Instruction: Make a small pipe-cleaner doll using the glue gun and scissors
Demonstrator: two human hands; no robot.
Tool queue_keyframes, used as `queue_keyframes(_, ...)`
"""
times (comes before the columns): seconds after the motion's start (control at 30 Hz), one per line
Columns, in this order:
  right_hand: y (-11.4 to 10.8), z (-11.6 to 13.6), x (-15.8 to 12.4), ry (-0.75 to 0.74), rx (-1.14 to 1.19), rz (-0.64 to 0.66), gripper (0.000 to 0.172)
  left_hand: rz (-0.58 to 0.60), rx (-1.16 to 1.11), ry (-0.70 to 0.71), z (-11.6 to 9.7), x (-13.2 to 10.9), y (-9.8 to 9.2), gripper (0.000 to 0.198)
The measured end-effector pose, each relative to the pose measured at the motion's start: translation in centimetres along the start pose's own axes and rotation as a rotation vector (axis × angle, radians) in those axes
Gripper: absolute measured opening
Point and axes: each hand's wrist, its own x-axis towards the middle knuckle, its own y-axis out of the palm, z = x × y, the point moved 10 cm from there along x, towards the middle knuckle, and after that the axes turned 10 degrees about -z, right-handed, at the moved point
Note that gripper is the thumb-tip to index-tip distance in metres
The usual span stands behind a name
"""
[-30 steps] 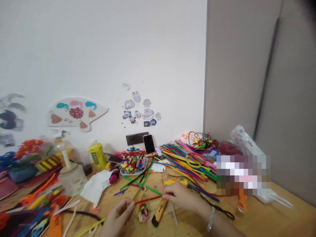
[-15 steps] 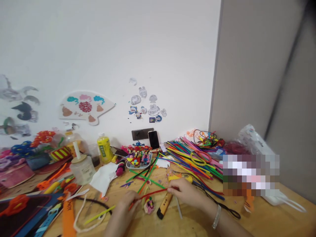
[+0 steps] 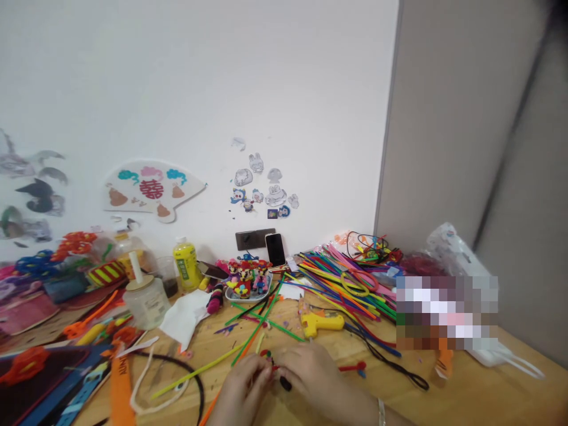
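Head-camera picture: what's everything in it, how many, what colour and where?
Wall: one, white, behind
Partition: one, grey, right
Fan-shaped cutout: one, white with coloured patterns, wall left
Small cutouts: several, grey and coloured, wall centre
Phone: one, black, upright near wall
Labelled bottle: one, yellow, left of figurines
Figurines: several, multicoloured, in pale tray
Fuzzy sticks: many, mixed colours, right of centre
Glue gun: one, yellow, beyond right hand
Table: one, brown, underneath
Small piece: one, red and green, between hands
Left hand: one, bare, front centre
Right hand: one, bare, beside it
Other clutter: too jumbled to count
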Motion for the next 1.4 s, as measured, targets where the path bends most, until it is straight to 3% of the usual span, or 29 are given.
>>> queue_keyframes(0.17,0.1,0.5,-0.4,-0.021,-0.054,-0.002,0.012,0.007,0.049,0.330,-3.4,-0.4,-0.2,0.017)
queue_keyframes(0.27,0.2,0.4,-0.6,-0.007,-0.077,-0.007,0.015,-0.010,0.115,0.381,-3.6,-0.7,-0.1,0.020)
queue_keyframes(0.63,0.3,0.5,-0.7,-0.015,-0.086,-0.010,0.018,-0.062,0.050,0.191,-1.1,-0.6,0.1,0.024)
queue_keyframes(1.0,0.7,1.8,-0.9,-0.193,-0.154,-0.105,0.019,-0.105,0.014,0.017,0.8,-0.5,-0.4,0.028)
queue_keyframes(1.27,0.1,1.6,-0.9,-0.189,-0.123,-0.188,0.024,0.017,0.014,0.082,-0.1,-0.4,0.5,0.023)
queue_keyframes(1.4,-0.8,2.4,-0.9,-0.275,-0.124,-0.254,0.032,0.011,-0.009,0.042,-0.2,-0.4,0.2,0.024)
